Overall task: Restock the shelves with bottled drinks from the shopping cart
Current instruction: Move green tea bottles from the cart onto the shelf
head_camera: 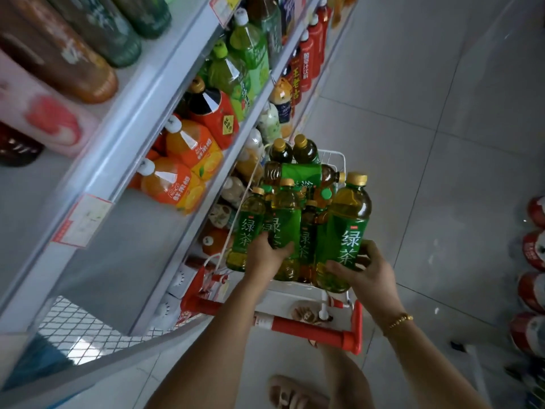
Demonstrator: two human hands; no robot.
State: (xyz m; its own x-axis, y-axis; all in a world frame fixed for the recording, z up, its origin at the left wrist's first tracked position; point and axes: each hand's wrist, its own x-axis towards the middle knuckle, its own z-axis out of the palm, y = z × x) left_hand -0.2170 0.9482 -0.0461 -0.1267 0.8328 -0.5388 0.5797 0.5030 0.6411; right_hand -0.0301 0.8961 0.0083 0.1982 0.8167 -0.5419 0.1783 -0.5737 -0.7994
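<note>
A white wire shopping cart with a red handle holds several green tea bottles with gold caps. My left hand is closed around an upright green tea bottle in the cart's middle. My right hand grips a larger green tea bottle lifted at the cart's right side. Another green tea bottle lies on its side on top of the pile. The shelves stand to the left of the cart.
The middle shelf carries orange juice bottles, a red-labelled bottle and green bottles, with bare shelf space in front. Red bottles line the right edge. Grey tiled floor lies to the right. My sandalled foot is below the handle.
</note>
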